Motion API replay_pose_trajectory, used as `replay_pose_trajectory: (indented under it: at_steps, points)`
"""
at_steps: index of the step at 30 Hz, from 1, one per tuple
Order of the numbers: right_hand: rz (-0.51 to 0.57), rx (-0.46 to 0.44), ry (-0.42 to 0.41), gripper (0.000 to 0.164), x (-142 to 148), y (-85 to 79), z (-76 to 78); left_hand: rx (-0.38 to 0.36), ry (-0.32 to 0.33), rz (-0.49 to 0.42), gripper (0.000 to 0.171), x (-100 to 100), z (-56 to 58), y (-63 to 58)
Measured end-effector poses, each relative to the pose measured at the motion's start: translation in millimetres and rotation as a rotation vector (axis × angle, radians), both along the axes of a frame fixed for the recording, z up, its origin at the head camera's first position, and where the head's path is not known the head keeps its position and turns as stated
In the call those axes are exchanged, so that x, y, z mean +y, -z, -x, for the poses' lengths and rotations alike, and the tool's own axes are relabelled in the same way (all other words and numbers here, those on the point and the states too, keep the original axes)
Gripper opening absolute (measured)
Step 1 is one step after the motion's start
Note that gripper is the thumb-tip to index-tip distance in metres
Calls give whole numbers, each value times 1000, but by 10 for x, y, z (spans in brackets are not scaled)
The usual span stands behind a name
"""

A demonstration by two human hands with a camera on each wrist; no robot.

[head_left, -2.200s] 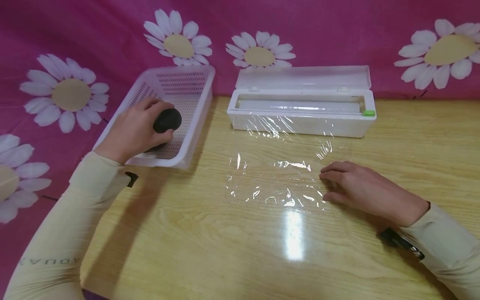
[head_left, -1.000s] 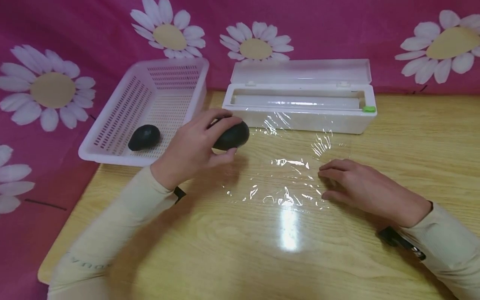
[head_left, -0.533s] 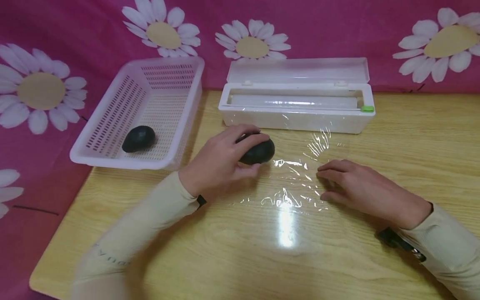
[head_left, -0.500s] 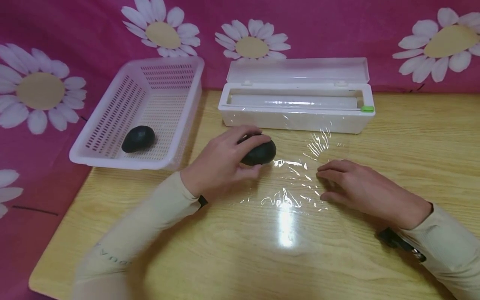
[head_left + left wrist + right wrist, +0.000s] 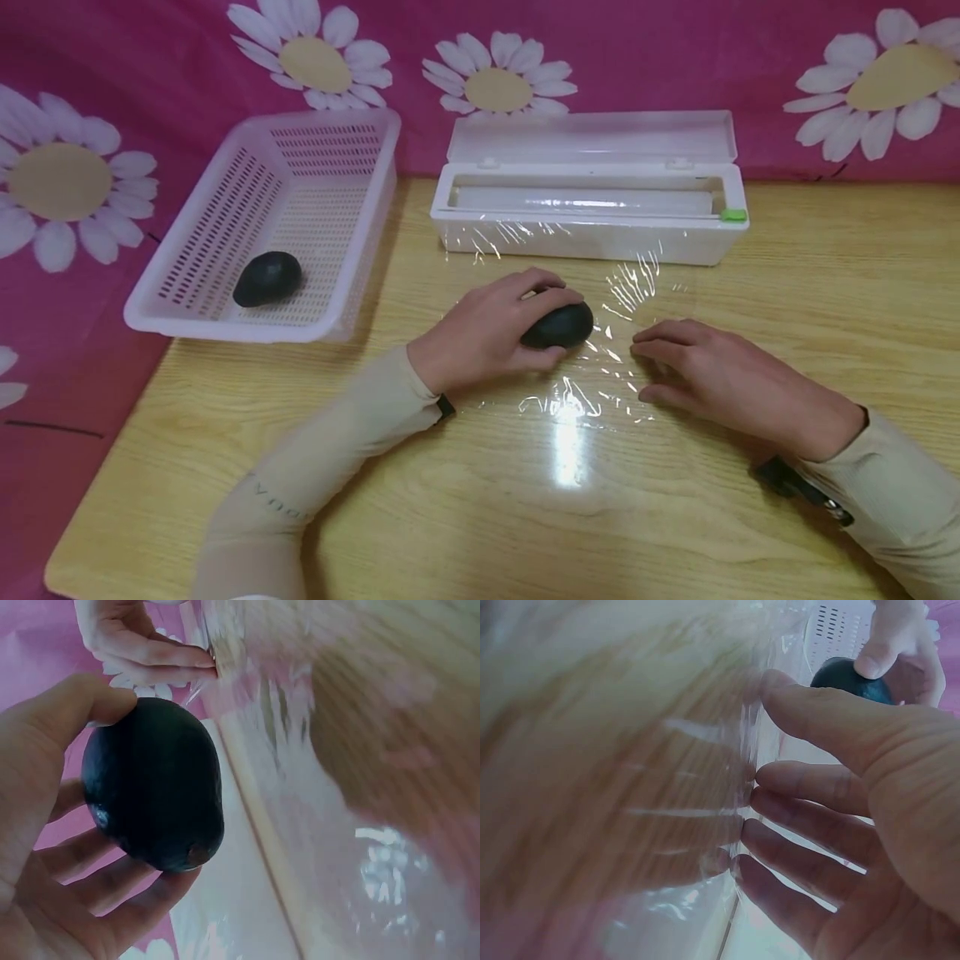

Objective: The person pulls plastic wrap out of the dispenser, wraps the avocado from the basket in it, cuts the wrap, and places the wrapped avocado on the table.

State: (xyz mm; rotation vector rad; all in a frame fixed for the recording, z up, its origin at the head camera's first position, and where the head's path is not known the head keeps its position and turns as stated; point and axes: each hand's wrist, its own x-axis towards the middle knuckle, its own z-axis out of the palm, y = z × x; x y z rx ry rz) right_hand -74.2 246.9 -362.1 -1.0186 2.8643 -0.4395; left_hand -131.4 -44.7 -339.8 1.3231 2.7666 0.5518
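The left hand (image 5: pixel 487 333) grasps a dark ovoid fruit (image 5: pixel 561 325) over clear film (image 5: pixel 573 392) extending across the counter (image 5: pixel 450 508) from an open white dispenser (image 5: pixel 690 240), while the right hand (image 5: pixel 723 375), unclenched, touches the film with straight fingers.

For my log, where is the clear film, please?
In the head view, the clear film spreads mostly right of centre, from the white box to the right hand.

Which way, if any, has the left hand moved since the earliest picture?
Yes: in the head view, the left hand has moved right, out of the white basket, and holds a dark oval object over the clear film.
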Motion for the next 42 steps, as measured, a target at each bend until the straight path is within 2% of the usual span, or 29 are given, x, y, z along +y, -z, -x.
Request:
replay_pose_trajectory:
  at_steps: [6, 20, 31, 42]
  points:
    - [-4, 7, -4, 48, -12, -10, -8, -66, 19, 50, 59, 95, 9, 47]
    - [8, 25, -14, 47, -13, -13, -15, -104, 33, 36, 61, 128, -2, 60]
    - [29, 60, -20, 46, 19, -16, 1, -60, 22, -2, 48, 87, 45, -6]
    - [10, 32, -18, 46, 4, -16, -1, -25, 22, -28, 43, 41, 61, 33]
